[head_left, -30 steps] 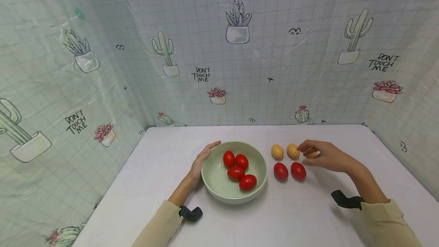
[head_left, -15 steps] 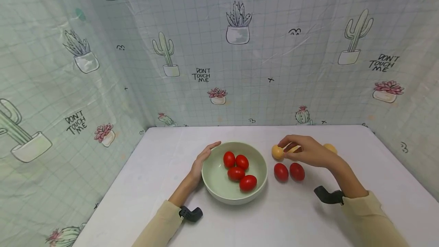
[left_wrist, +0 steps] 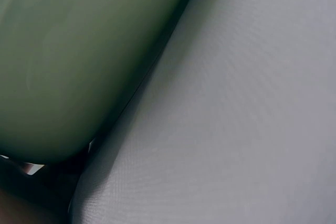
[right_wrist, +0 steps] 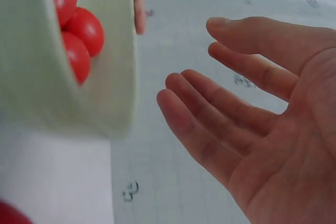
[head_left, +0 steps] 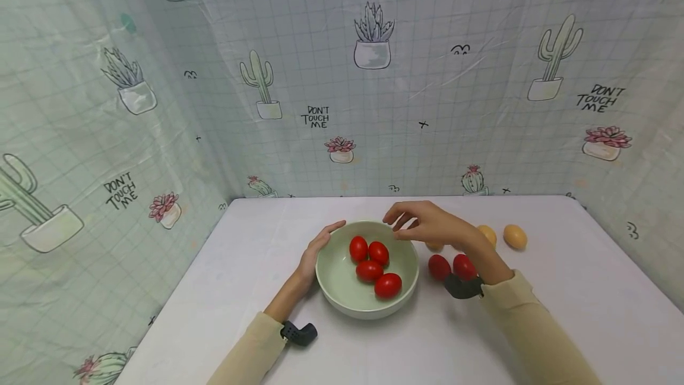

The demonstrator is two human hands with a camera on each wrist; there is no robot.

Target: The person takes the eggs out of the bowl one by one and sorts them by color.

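A pale green bowl (head_left: 340, 283) stands mid-table in the head view, with several glossy red egg-shaped pieces (head_left: 369, 271) inside. My left hand (head_left: 309, 259) rests along its left side, fingers straight; the left wrist view shows the bowl's outer wall (left_wrist: 68, 66) close up. Over the bowl's right back rim, my right hand (head_left: 427, 223) hovers with loosely bent fingers. In the right wrist view that hand (right_wrist: 252, 124) holds nothing, its fingers spread beside the bowl (right_wrist: 113, 98).
Right of the bowl lie two red egg-shaped pieces (head_left: 439, 267), partly behind the right wrist. Yellow egg-shaped pieces (head_left: 515, 236) lie farther back, one mostly hidden by my right hand. A cactus-print cloth (head_left: 422, 94) hangs behind the white table (head_left: 256, 236).
My right hand has moved left from the yellow pieces to the bowl's right back rim. The left hand and the bowl have stayed in place.
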